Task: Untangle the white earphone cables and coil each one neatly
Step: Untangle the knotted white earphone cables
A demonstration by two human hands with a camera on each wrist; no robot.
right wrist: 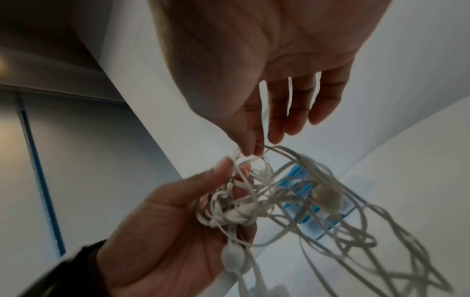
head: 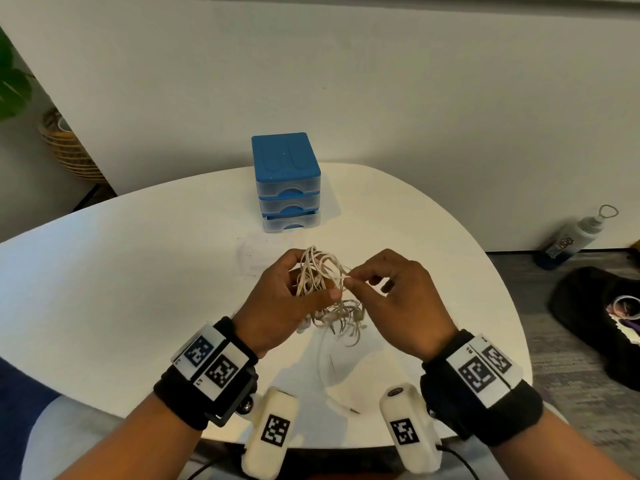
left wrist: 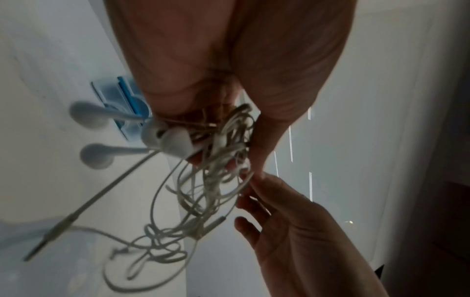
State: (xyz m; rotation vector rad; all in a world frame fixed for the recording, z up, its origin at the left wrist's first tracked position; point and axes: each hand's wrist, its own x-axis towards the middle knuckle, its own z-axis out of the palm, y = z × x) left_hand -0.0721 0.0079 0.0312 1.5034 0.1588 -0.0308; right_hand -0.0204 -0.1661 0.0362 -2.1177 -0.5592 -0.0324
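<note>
A tangled bundle of white earphone cables [head: 323, 275] is held above the white table [head: 121, 271]. My left hand [head: 294, 299] grips the bundle [left wrist: 223, 152] from the left, fingers curled round it and thumb across the front. Several earbuds [left wrist: 175, 143] stick out beside the palm, and a jack plug [left wrist: 58, 227] dangles. My right hand [head: 377, 282] pinches one strand [right wrist: 254, 152] between thumb and forefinger at the bundle's right side, its other fingers loosely spread. Loops of cable [right wrist: 356, 241] hang below both hands toward the table.
A small blue three-drawer organiser [head: 287, 181] stands on the table behind the hands. A faint clear bag [head: 256, 254] lies in front of it. On the floor to the right are a bottle [head: 571, 237] and a dark bag [head: 599, 317]. A wicker basket [head: 65, 147] sits at left.
</note>
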